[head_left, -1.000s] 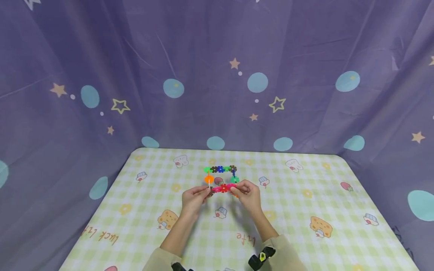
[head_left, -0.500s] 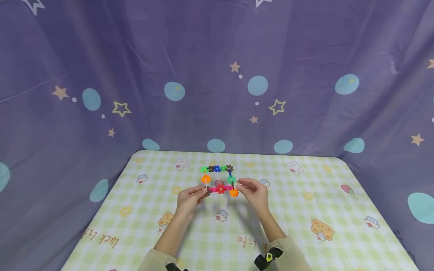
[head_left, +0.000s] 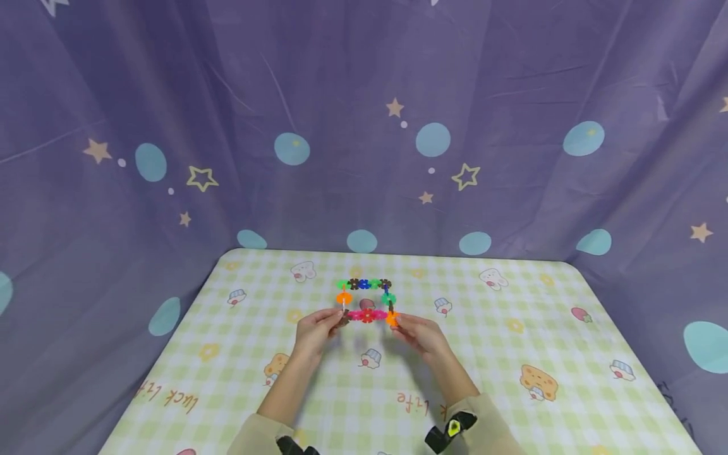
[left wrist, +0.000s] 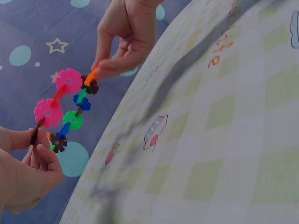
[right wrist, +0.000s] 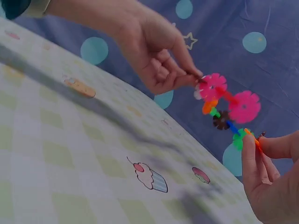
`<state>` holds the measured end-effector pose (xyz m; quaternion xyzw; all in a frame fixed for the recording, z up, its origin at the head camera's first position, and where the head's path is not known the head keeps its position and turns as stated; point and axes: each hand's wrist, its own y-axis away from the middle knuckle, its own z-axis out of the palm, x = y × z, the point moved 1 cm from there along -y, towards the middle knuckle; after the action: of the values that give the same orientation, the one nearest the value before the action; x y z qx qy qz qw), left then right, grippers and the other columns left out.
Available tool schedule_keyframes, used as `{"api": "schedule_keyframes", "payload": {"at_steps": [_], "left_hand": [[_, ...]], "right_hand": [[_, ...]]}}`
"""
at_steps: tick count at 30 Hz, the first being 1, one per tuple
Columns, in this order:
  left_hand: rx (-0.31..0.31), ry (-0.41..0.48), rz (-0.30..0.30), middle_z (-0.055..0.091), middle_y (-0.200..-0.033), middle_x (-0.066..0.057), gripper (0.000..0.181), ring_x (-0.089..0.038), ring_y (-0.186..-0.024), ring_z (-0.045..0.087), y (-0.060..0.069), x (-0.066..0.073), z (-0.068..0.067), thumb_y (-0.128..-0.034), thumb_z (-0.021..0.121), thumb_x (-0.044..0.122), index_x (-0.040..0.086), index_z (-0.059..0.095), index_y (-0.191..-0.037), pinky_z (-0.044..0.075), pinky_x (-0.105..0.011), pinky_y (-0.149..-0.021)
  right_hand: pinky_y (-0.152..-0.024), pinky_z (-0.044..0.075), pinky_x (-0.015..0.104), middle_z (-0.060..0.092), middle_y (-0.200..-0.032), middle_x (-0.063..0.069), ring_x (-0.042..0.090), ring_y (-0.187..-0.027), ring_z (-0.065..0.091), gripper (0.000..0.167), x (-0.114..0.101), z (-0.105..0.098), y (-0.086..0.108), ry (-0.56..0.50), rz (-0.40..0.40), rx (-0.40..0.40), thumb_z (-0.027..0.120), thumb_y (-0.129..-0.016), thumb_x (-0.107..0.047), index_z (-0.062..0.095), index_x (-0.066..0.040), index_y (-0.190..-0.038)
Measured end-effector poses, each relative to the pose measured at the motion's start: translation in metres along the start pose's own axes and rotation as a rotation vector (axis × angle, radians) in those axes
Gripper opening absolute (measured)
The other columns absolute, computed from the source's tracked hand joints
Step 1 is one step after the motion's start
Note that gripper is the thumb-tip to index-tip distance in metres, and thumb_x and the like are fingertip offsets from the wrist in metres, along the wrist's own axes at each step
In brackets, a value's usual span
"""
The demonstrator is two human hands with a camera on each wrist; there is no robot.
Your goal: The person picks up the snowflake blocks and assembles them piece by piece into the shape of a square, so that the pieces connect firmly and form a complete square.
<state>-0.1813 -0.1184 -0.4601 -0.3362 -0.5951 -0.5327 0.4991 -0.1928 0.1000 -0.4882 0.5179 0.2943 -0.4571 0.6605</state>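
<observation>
A closed rectangular frame of interlocking plastic snowflake discs is held up above the table between both hands. Pink and red discs form its near side; green, brown and blue ones its far side. My left hand pinches the brown disc at the near left corner between thumb and fingers. At the near right corner, my right hand pinches the orange disc. In the right wrist view, that orange disc stands edge-on between thumb and fingertips.
A table with a green-and-white checked, cartoon-printed cloth lies below the hands. Behind it hangs a purple curtain with stars and blue ovals. Shadows of the arms fall on the cloth.
My right hand has let go of the near side's pink end, drawn off to the right, then come back to pinch the orange corner disc. The frame has shifted slightly left with my left hand.
</observation>
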Motion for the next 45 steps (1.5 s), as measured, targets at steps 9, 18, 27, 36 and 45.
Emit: {"api": "schedule_keyframes", "payload": {"at_steps": [9,18,27,36,45], "left_hand": [[0.015,-0.048,-0.010,0.073,-0.079,0.003,0.025,-0.003,-0.069,0.066,0.000,-0.004,-0.003,-0.0893,0.067,0.012,-0.006,0.068,-0.107,0.054,-0.019,-0.065],[0.083,-0.044,0.031,0.075,-0.087,-0.005,0.030,-0.002,-0.070,0.064,0.005,-0.005,-0.005,-0.0876,0.068,0.011,-0.006,0.066,-0.112,0.056,-0.017,-0.067],[0.178,-0.460,0.629,0.072,-0.101,-0.012,0.028,-0.024,-0.090,0.067,0.023,0.004,0.014,-0.0785,0.076,0.004,0.005,0.070,-0.106,0.056,-0.034,-0.076],[-0.076,-0.939,0.996,0.073,-0.098,-0.003,0.017,-0.021,-0.095,0.064,0.018,-0.005,0.045,-0.0779,0.079,0.013,0.012,0.074,-0.094,0.053,-0.037,-0.088],[-0.036,-0.984,1.121,0.072,-0.082,0.003,0.006,-0.015,-0.078,0.061,0.014,-0.008,0.046,-0.0782,0.078,0.015,0.014,0.076,-0.083,0.049,-0.030,-0.073]], "right_hand": [[-0.071,0.059,0.018,0.070,-0.080,0.002,0.010,-0.074,0.068,0.036,-0.003,0.001,0.000,-0.082,0.020,-0.042,0.057,-0.093,0.000,0.052,0.014,-0.126],[-0.075,0.058,0.016,0.071,-0.083,-0.002,0.008,-0.078,0.068,0.022,-0.007,0.001,0.004,-0.168,0.047,-0.138,0.052,-0.096,-0.003,0.059,0.003,-0.116],[-0.075,0.058,0.017,0.071,-0.082,-0.002,0.008,-0.077,0.067,0.018,-0.004,0.001,0.005,-0.189,0.038,-0.149,0.052,-0.096,-0.002,0.068,-0.009,-0.091],[-0.075,0.057,0.015,0.071,-0.082,-0.003,0.006,-0.077,0.067,0.019,-0.003,0.000,0.005,-0.188,0.033,-0.178,0.050,-0.098,-0.003,0.068,-0.010,-0.093],[-0.076,0.057,0.016,0.072,-0.082,-0.003,0.006,-0.078,0.068,0.019,-0.001,-0.003,0.005,-0.152,0.034,-0.197,0.051,-0.097,-0.004,0.068,-0.011,-0.093]]}}
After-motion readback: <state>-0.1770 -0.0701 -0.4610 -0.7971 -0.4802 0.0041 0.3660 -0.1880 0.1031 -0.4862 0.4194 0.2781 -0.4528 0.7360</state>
